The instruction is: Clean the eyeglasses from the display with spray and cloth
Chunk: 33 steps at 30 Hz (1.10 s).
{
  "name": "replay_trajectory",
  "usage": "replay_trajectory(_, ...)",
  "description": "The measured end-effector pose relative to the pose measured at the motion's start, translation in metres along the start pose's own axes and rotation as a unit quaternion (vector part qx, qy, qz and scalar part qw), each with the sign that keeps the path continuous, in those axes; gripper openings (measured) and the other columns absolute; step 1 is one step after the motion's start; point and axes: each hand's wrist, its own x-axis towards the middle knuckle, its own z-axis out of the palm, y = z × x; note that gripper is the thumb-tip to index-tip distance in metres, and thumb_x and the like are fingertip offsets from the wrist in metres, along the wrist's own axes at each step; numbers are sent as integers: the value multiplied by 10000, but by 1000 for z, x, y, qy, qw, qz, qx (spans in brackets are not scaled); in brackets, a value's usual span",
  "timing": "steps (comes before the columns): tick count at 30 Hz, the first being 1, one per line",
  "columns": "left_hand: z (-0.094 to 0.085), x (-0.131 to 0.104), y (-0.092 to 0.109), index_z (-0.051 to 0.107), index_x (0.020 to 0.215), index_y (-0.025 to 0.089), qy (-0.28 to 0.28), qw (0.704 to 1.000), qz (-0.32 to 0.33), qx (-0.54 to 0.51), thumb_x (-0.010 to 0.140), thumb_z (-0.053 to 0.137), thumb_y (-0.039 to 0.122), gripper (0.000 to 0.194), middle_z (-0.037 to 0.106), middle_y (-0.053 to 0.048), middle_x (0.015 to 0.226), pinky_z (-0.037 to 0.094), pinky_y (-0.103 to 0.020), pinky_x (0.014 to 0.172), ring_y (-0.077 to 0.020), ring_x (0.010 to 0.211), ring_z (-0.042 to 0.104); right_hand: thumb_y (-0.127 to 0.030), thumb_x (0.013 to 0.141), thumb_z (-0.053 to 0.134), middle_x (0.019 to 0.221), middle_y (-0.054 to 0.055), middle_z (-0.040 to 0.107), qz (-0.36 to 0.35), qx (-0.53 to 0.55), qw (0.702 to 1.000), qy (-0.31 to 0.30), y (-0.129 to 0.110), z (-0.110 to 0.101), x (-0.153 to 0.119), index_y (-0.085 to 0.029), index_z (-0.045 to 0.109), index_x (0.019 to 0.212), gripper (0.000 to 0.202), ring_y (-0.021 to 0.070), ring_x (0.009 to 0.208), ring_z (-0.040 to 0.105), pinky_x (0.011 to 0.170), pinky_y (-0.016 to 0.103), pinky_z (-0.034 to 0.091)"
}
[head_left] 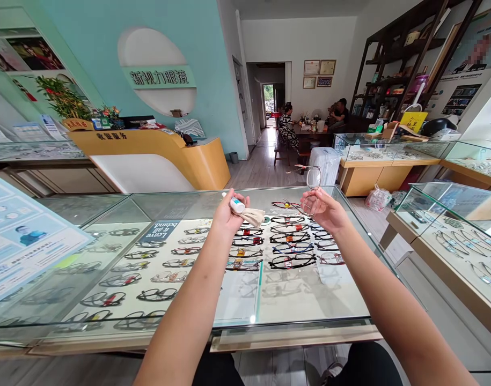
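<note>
The left hand [230, 213] grips a small white bottle [237, 205] and beige cloth [252, 216]; the right [329, 210] pinches thin-rimmed, fragile-looking glasses [314, 178], best taken by the bridge.

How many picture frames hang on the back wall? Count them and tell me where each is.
4, in a block right of the doorway: upper left frame, upper right frame, lower left frame, lower right frame. None looks hidden.

Through my remote feed, a glass display case [116, 206] spans the shop foreground, rows of eyeglasses [292, 261] lined up on its pale base [329, 303] beneath the clear top, beside a dark blue card [159, 230] with white lettering.
</note>
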Motion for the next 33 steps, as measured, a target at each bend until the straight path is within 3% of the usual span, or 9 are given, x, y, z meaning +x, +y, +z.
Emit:
replay_trajectory(2,0,-3,-2,581,877,172,-29,999,-12,-10,1084,658,174,221,640,69,718,646,-419,1032,-61,608,668,-346,766,989,990,5,836,0,-1,1000,1,0,0,0,-241,723,874,305,161,925,789,882,296,640)
replay_trajectory(5,2,-10,-5,615,894,173,-76,997,-27,-11,1046,726,187,189,661,52,757,610,-509,1114,-102,719,734,-353,774,979,993,2,832,-2,-3,1000,0,0,-1,-1,-247,720,864,295,161,934,786,886,297,638)
replay_trajectory(8,4,-18,-7,603,913,188,-118,992,-37,18,1070,704,263,202,656,54,783,622,-472,1098,-108,791,760,-368,779,976,999,-5,832,-3,-7,1000,-3,1,-1,0,-253,723,864,290,159,940,785,889,296,641)
replay_trajectory(13,6,-25,-10,602,982,212,-152,985,-66,48,1076,681,420,241,605,68,792,660,-379,1016,-61,684,686,-357,781,977,987,3,832,-3,-6,1000,0,1,0,0,-255,733,914,296,160,924,786,889,301,647)
replay_trajectory(17,6,-25,-15,582,999,213,-157,984,-69,59,1088,674,335,177,656,29,872,666,-454,1022,-102,797,730,-366,784,976,980,-10,828,-1,-8,1000,4,0,2,-1,-263,731,910,294,155,921,787,884,297,647)
replay_trajectory(21,4,-25,-20,574,1086,238,-189,976,-51,90,1087,650,234,75,700,-17,973,704,-438,866,-164,907,766,-360,785,973,971,-18,824,1,-4,1000,4,0,3,-2,-266,729,909,290,148,910,782,886,292,643)
replay_trajectory(25,2,-30,-26,560,1228,295,-239,959,-43,145,998,799,314,332,704,-21,1023,658,-281,645,-177,864,755,-358,762,989,978,-23,824,2,11,1000,8,-1,5,-4,-262,726,913,318,143,929,779,906,290,642)
replay_trajectory(28,1,-38,-30,554,1303,317,-283,942,-55,171,925,885,387,507,664,0,949,591,-215,534,-176,811,731,-365,743,1004,986,-30,828,5,14,1000,9,-1,7,-5,-272,720,911,343,147,945,783,918,292,642)
replay_trajectory(33,1,-48,-33,584,1199,297,-326,919,-96,200,856,934,357,494,580,14,879,539,-201,481,-175,778,681,-390,718,1020,958,-16,815,-1,0,1000,-15,2,12,-6,-272,701,867,371,161,939,778,897,294,635)
